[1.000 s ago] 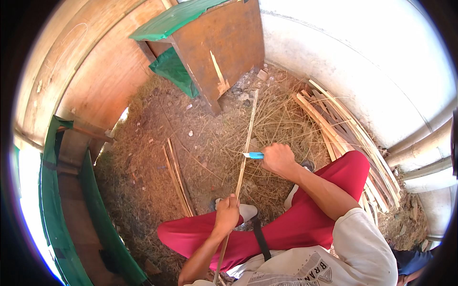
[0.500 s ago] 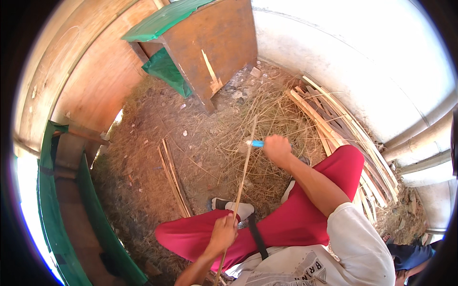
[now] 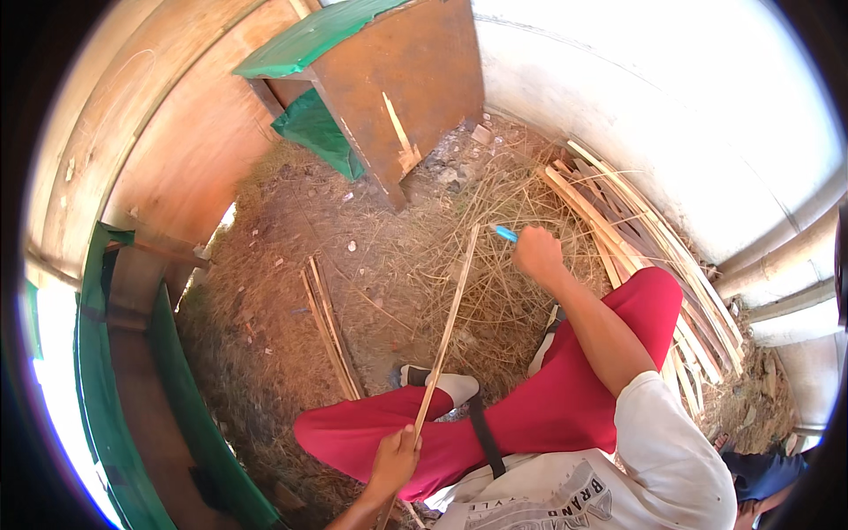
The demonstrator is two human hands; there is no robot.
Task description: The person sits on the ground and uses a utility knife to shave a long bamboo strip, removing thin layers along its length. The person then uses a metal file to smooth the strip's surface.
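Observation:
My left hand is closed around the lower part of a long, thin strip of wood or bamboo. The strip slants up and away from me over my crossed legs, its far end free above the ground. In my right hand is a small blue-handled tool, gripped in a fist just right of the strip's far end. A gap separates the tool from the strip. Its working tip is too small to make out.
Loose shavings litter the dirt ahead. A pile of long strips lies at the right by the pale wall, and a few strips lie left. A brown wooden box stands at the back. Another person is partly visible lower right.
My right hand has moved right and slightly up, taking the blue-handled tool off the strip. My left hand sits a little lower and further left, still holding the strip.

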